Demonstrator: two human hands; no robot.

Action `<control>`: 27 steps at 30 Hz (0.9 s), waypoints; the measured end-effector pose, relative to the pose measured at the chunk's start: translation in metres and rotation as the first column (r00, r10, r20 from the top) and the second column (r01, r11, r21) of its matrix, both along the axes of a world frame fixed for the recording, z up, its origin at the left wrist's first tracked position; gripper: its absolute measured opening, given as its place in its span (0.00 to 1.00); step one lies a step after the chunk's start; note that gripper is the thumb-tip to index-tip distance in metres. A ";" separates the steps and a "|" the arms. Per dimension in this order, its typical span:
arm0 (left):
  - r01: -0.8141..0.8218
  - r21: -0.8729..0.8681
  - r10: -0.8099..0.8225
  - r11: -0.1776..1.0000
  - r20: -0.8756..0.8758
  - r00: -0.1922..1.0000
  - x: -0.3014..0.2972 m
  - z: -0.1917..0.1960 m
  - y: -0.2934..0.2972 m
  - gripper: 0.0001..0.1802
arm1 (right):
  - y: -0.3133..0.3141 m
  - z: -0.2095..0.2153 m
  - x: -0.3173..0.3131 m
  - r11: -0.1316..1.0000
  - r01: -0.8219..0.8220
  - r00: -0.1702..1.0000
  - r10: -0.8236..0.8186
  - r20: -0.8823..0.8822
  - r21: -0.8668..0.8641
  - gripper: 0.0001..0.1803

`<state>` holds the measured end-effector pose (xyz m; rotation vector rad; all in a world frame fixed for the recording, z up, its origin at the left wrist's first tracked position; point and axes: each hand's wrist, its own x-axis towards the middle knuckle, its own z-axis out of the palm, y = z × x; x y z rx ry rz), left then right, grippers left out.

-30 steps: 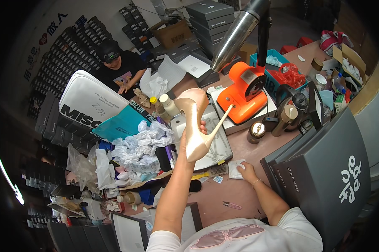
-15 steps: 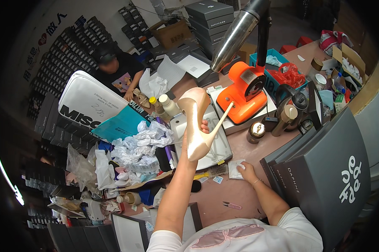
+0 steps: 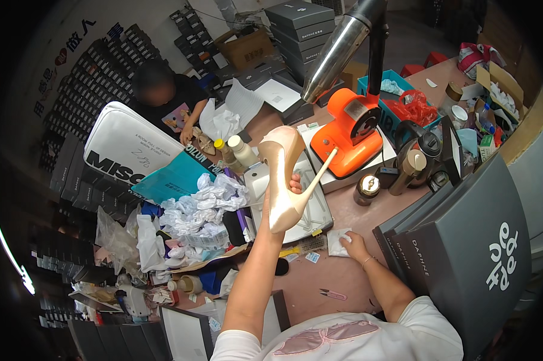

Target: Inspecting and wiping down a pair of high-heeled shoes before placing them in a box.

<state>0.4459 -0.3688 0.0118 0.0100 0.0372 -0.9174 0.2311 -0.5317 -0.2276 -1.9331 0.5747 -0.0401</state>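
Observation:
My left hand [image 3: 295, 183] is raised over the table, closed around a pale satin high-heeled shoe [image 3: 279, 198]. The shoe's slim heel slants up to the right and much of my palm is hidden behind it. Lower on the right, my right hand [image 3: 355, 245] rests on the table with its fingers closed on a folded white cloth [image 3: 337, 243]. An orange hot-air machine [image 3: 349, 135] with a metal nozzle [image 3: 334, 60] stands just beyond the shoe. Behind the shoe lies a white tray [image 3: 319, 220].
Crumpled white paper [image 3: 205, 201] is heaped left, near bottles [image 3: 241, 149]. A dark jar [image 3: 366, 189] and kettle [image 3: 426, 144] stand right, beside large grey boxes [image 3: 458, 240]. Small pink-handled snips [image 3: 333, 294] lie in front. A co-worker [image 3: 169, 102] sits across the table.
The shoe in my left hand has shifted very slightly to the right. My right hand stays on the cloth. The co-worker's head has moved a little.

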 end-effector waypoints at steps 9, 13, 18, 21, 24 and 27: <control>-0.046 0.117 0.044 0.992 0.027 0.999 -0.006 0.006 -0.001 0.21 | 0.000 -0.001 -0.001 1.000 0.001 1.000 -0.001 0.016 0.001 0.21; -0.035 0.194 0.022 0.980 0.069 0.997 -0.009 0.005 0.001 0.19 | 0.000 -0.003 -0.001 1.000 0.001 1.000 -0.001 0.017 -0.005 0.22; -0.088 0.315 0.034 0.945 0.174 0.984 -0.014 0.004 0.003 0.21 | -0.001 -0.004 -0.001 1.000 0.006 1.000 -0.006 0.015 0.000 0.22; -0.100 0.402 0.021 0.910 0.196 0.980 -0.014 0.001 0.007 0.21 | 0.000 -0.006 -0.001 1.000 0.013 1.000 -0.013 0.016 -0.001 0.22; -0.138 0.474 0.010 0.869 0.263 0.965 -0.013 0.002 0.010 0.23 | 0.001 -0.001 -0.001 1.000 0.022 1.000 -0.022 0.009 0.009 0.22; -0.203 0.537 -0.019 0.819 0.379 0.925 -0.009 0.003 0.011 0.25 | 0.000 -0.003 -0.001 1.000 0.012 1.000 -0.013 0.006 0.013 0.22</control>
